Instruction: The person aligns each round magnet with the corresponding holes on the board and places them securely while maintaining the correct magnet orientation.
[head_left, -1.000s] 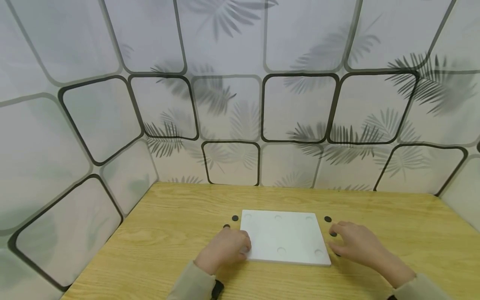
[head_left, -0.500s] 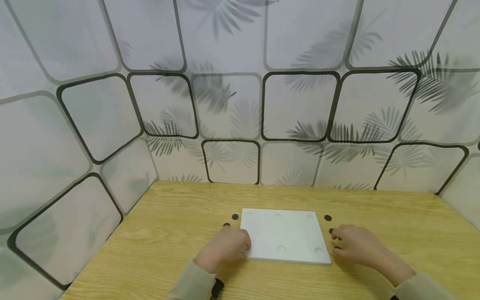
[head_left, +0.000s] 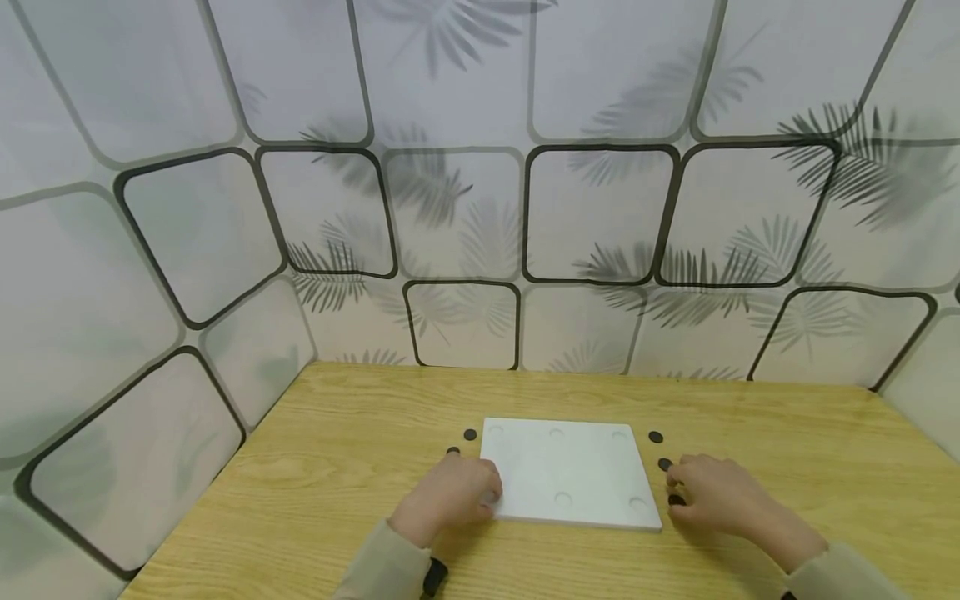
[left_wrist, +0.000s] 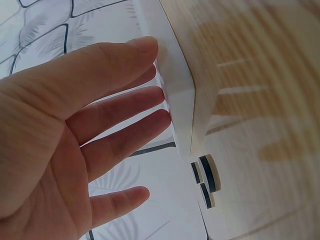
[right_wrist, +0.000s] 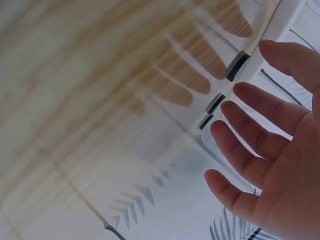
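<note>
A white rectangular board (head_left: pixel 570 467) with round shallow recesses lies on the table. My left hand (head_left: pixel 453 492) rests at its near left corner; in the left wrist view the thumb and fingertips touch the board (left_wrist: pixel 179 95) with the fingers fairly straight and spread. To the board's right, my right hand (head_left: pixel 716 493) hovers by a small black disc (head_left: pixel 677 500). The right wrist view shows the thumb and forefinger apart, close to that disc (right_wrist: pixel 237 66) but not gripping it. Two more black discs (head_left: pixel 665 464) lie beyond it.
Left of the board lie black discs (head_left: pixel 470 434); the left wrist view shows three discs (left_wrist: pixel 209 173) there, one hidden by the left hand in the head view. The wood-grain table (head_left: pixel 360 425) meets a patterned curtain-like backdrop (head_left: pixel 465 208) behind and at the left.
My right hand has shifted slightly to the right and down, and the nearest right-hand disc, hidden half a second ago, shows again between thumb and fingers. The left hand stays put.
</note>
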